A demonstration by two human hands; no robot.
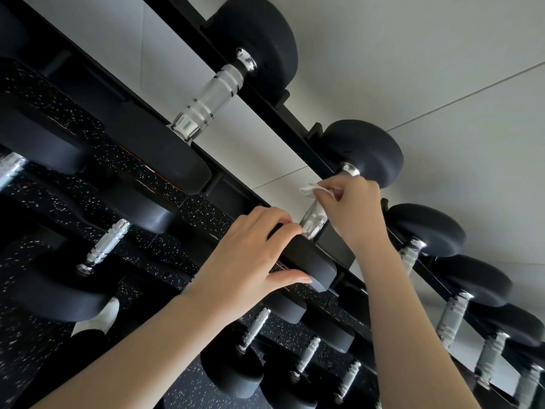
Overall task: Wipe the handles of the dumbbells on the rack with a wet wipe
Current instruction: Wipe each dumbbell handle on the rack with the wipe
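Note:
A black rack [298, 125] runs diagonally across the view with black round-headed dumbbells on its rails. My right hand [351, 208] pinches a white wet wipe [309, 190] against the upper part of the chrome knurled handle [314, 218] of the middle top-row dumbbell. My left hand [250, 255] grips that dumbbell's near black head [306, 261], fingers over its top and thumb along its side. Its far head [365, 152] sits on the back rail. The handle's middle is hidden under my right hand.
A larger dumbbell with a bare chrome handle [211, 98] lies to the upper left. Several smaller dumbbells [454, 314] line the top rail to the lower right, and more sit on the lower tier [109, 243]. Behind is a white wall; below is black speckled floor.

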